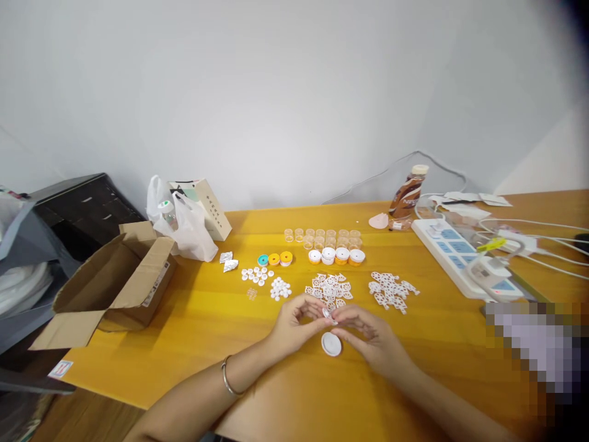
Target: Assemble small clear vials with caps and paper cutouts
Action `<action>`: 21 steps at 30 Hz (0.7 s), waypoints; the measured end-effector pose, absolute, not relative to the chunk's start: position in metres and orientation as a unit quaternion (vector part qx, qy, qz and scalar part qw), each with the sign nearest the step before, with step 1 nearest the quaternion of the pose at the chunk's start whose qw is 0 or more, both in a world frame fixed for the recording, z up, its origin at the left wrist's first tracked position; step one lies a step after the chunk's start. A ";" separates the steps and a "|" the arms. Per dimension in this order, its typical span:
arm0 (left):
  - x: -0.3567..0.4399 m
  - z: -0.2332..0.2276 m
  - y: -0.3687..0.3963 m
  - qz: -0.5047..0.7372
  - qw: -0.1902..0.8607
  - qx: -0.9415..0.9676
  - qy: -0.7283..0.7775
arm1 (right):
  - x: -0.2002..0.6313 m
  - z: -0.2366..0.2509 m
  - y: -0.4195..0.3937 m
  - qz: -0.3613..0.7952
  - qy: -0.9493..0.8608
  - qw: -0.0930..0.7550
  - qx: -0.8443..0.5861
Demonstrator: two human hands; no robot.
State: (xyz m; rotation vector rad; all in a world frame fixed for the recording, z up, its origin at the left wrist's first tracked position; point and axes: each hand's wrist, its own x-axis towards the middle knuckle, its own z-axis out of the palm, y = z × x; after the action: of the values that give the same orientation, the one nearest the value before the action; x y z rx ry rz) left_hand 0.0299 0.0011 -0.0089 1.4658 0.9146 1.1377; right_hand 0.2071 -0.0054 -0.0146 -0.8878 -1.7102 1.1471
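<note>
Both hands meet in the middle of the table over a small white plastic piece. My left hand pinches it between thumb and fingers. From the other side my right hand has its fingertips closed on the same piece, partly hiding it. A round white disc lies flat on the table just below the fingertips. Right behind the hands spreads a pile of flat white openwork pieces. A second pile of similar white pieces lies to the right.
Clear rings, white-topped round cases, coloured discs, white caps and white beads sit behind. An open cardboard box and plastic bag stand left; a bottle and power strip right.
</note>
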 end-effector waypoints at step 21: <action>-0.009 -0.021 0.049 0.233 0.084 0.852 0.462 | 0.208 -0.023 0.013 0.621 -0.402 0.484 -0.467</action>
State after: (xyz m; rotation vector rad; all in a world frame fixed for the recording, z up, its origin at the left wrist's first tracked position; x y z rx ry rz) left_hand -0.0088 0.0488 -0.0214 2.5415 1.3771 0.6950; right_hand 0.2077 0.0132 -0.0231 -1.1366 -0.9796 1.5134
